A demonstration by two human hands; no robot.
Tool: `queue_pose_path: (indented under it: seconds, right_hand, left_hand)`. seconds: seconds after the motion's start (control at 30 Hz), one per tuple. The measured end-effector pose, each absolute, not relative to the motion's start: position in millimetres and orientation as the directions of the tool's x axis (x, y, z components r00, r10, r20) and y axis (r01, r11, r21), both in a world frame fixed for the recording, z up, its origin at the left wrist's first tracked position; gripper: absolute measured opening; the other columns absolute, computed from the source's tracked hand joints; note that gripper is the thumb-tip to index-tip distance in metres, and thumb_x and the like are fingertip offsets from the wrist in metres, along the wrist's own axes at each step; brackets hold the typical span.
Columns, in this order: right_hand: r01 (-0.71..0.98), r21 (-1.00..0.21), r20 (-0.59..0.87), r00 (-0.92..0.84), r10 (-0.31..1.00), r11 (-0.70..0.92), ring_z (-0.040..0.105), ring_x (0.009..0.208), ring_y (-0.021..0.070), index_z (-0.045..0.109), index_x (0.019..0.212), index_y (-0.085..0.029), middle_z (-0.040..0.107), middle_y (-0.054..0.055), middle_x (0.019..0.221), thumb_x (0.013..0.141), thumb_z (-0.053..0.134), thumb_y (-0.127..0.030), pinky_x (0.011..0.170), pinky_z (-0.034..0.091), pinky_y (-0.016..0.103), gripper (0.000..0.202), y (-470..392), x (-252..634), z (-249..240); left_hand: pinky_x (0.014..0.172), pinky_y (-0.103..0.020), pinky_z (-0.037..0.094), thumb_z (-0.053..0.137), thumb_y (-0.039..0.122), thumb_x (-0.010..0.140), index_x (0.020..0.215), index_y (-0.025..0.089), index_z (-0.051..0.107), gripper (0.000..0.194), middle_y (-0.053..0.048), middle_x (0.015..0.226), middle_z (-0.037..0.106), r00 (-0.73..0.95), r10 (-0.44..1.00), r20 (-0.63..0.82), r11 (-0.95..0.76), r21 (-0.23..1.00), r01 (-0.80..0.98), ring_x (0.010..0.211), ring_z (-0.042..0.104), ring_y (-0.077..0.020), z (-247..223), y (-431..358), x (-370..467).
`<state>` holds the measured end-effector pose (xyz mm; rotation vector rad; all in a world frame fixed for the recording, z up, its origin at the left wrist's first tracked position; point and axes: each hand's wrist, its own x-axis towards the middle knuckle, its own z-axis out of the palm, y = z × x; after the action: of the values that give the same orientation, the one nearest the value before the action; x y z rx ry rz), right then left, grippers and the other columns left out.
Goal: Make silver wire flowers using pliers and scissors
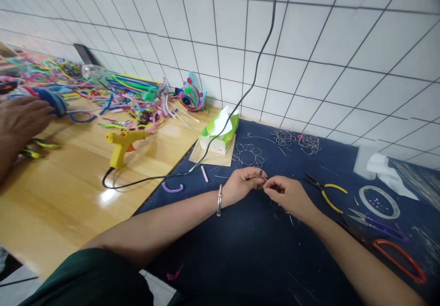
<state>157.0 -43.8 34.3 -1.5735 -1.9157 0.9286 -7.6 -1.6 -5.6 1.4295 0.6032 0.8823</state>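
Wire piece: thin, bare, silvery metal, bent into several open rounded loops, petal-like. Held at its upper end; that part is hidden by the grip, so can't read the joint or twist. Loops hang out below, outlines thin and partly lost against the dark background. Sits left of the yellow-handled pliers, a bit nearer the wearer, apart from them. Can't tell if the lowest loops touch the surface. Exact loop count unclear.
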Motion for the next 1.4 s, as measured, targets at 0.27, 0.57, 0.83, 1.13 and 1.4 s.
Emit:
queue_pose_path:
  seconds: [0.27, 0.57, 0.83, 1.13, 1.4]
  right_hand:
    - [0.663, -0.742, -0.030, -0.174, 0.984, 0.094, 0.051, 0.058, 0.0090, 0.062, 0.075, -0.022, 0.060, -0.003, 0.068, 0.075, 0.049, -0.028, 0.055, 0.037, 0.021, 0.014, -44.4, 162.9, 29.0]
    - [0.686, -0.711, 0.024, -0.199, 0.980, 0.157, 0.051, 0.062, 0.0108, 0.062, 0.069, -0.022, 0.057, -0.002, 0.069, 0.075, 0.052, -0.028, 0.059, 0.037, 0.024, 0.013, -45.2, 161.1, 17.6]
    - [0.725, -0.654, 0.096, -0.205, 0.974, 0.217, 0.052, 0.066, 0.0124, 0.060, 0.068, -0.021, 0.057, 0.000, 0.069, 0.076, 0.051, -0.026, 0.062, 0.038, 0.024, 0.013, -47.1, 160.3, 12.2]
    - [0.685, -0.692, 0.149, -0.173, 0.974, 0.227, 0.056, 0.071, 0.0132, 0.063, 0.072, -0.022, 0.062, 0.000, 0.074, 0.075, 0.052, -0.024, 0.068, 0.040, 0.025, 0.011, -49.1, 160.2, 11.7]
    - [0.575, -0.805, 0.074, -0.143, 0.987, 0.144, 0.058, 0.068, 0.0135, 0.065, 0.081, -0.023, 0.065, -0.001, 0.076, 0.077, 0.050, -0.027, 0.065, 0.042, 0.024, 0.016, -48.9, 160.3, 10.2]
  left_hand:
    - [0.064, -0.022, 0.041, 0.052, 0.019, 0.079, 0.083, 0.011, 0.059, 0.011, -0.001, 0.069, 0.055, 0.615, 0.777, 0.131, -0.081, 0.991, -0.109, 0.063, 0.049, -0.0080, -10.9, -0.7, -7.5]
    - [0.064, -0.023, 0.041, 0.053, 0.021, 0.079, 0.087, 0.012, 0.061, 0.015, -0.002, 0.074, 0.056, 0.606, 0.786, 0.124, -0.113, 0.992, -0.056, 0.065, 0.049, -0.0083, -13.7, -1.5, -7.8]
    - [0.066, -0.024, 0.044, 0.055, 0.021, 0.078, 0.083, 0.011, 0.062, 0.014, -0.004, 0.079, 0.060, 0.615, 0.781, 0.110, -0.086, 0.994, -0.068, 0.067, 0.052, -0.0093, -16.0, -1.5, -7.1]
    - [0.068, -0.025, 0.045, 0.057, 0.021, 0.076, 0.081, 0.010, 0.063, 0.014, -0.006, 0.087, 0.063, 0.586, 0.805, 0.097, -0.074, 0.995, -0.063, 0.069, 0.054, -0.0100, -9.7, -5.8, -5.7]
    - [0.068, -0.026, 0.048, 0.061, 0.022, 0.073, 0.083, 0.012, 0.064, 0.014, -0.009, 0.101, 0.062, 0.526, 0.842, 0.118, -0.092, 0.993, -0.077, 0.068, 0.056, -0.0100, -12.1, -7.1, -5.6]
